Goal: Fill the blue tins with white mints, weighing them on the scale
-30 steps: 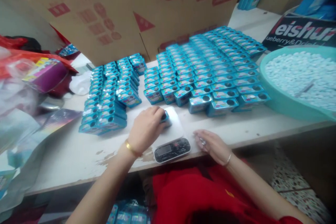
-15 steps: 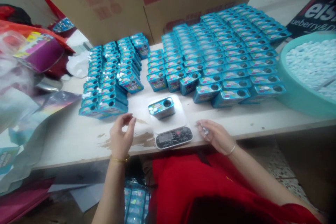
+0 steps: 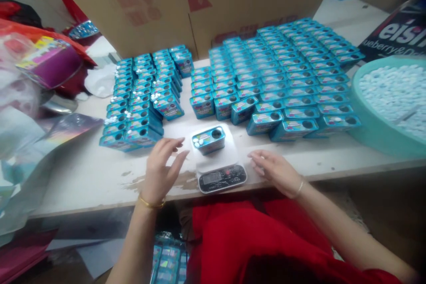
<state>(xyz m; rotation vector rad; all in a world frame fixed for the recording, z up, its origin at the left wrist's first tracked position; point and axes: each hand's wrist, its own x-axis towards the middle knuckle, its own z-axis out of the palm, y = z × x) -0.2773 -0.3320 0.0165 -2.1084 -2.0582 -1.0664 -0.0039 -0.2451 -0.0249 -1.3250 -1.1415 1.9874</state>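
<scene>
A blue candy tin (image 3: 209, 145) with a round hole in its top stands on the white kitchen scale (image 3: 229, 159). A few white candies (image 3: 199, 143) lie on the tin's top. My left hand (image 3: 163, 164) is just left of the scale, thumb and fingers apart, touching nothing. To the right of the scale my right hand (image 3: 274, 171) hovers above the table with its fingers curled together; a bit of white shows between them, and most of the candies inside are hidden.
Rows of blue tins (image 3: 266, 122) stand behind the scale, with a smaller block of tins (image 3: 143, 131) on the left, some topped with candies. A turquoise basin (image 3: 369, 140) of pale candies is at right. A large cardboard box (image 3: 159, 9) stands behind; plastic bags (image 3: 23, 80) lie left.
My left hand has moved right, closer to the tin on the scale. My right hand has turned, so its candies are mostly hidden now. The view has shifted slightly.
</scene>
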